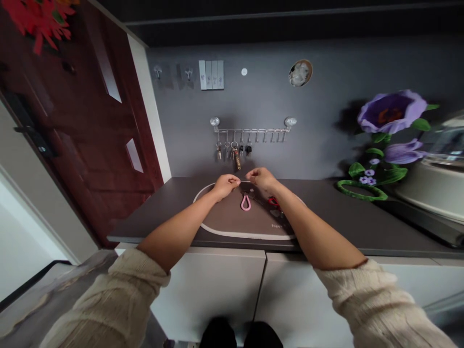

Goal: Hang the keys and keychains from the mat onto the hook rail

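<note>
Above the far edge of a brown mat (224,217) with a pale rim, my left hand (226,185) is closed in a pinch. Whatever its fingertips hold is too small to make out. Facing it, a short gap to the right, my right hand (261,179) also has its fingers pinched together, and their content cannot be made out. Just below and between the hands, a pink loop-shaped key strap (246,203) lies on the mat. A red object (273,201), partly hidden by my right forearm, lies beside it.
A hook rail (253,130) on the grey wall carries several keys (234,149) at its left end. Purple artificial flowers (391,113) and a white appliance (431,183) stand at the right of the dark counter (326,212). A dark red door (90,121) is at the left.
</note>
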Action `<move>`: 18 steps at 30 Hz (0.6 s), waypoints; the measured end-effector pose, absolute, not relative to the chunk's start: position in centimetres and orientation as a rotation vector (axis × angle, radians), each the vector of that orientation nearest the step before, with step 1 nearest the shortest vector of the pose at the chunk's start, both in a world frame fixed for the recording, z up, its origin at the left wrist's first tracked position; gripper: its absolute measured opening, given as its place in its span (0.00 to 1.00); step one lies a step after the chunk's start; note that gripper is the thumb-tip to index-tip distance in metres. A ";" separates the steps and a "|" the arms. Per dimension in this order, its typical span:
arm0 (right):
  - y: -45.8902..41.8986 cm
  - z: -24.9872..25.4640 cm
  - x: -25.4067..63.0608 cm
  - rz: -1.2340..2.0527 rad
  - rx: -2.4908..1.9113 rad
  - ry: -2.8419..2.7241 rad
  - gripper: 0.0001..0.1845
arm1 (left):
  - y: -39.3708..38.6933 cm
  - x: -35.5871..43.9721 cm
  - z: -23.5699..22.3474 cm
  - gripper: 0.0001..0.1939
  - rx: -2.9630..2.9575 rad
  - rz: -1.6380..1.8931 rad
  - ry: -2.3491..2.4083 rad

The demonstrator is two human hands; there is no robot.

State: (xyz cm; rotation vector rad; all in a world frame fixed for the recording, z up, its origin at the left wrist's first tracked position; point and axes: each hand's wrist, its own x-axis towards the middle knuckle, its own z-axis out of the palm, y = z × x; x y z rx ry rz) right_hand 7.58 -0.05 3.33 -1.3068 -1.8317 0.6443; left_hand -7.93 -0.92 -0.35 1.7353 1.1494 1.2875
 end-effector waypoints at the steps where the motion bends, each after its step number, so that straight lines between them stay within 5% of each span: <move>1: 0.0 2.8 7.8 0.592 -1.338 -1.894 0.06 | -0.9 -8.0 -0.4 0.07 1.752 1.278 1.162; 6: 0.7 1.3 8.4 0.417 -1.440 -2.109 0.07 | -0.8 -8.2 -0.7 0.07 1.806 1.210 1.217; 18: 1.5 1.6 8.8 0.613 -1.427 -2.237 0.05 | -0.5 -8.2 -1.0 0.07 1.839 1.107 1.209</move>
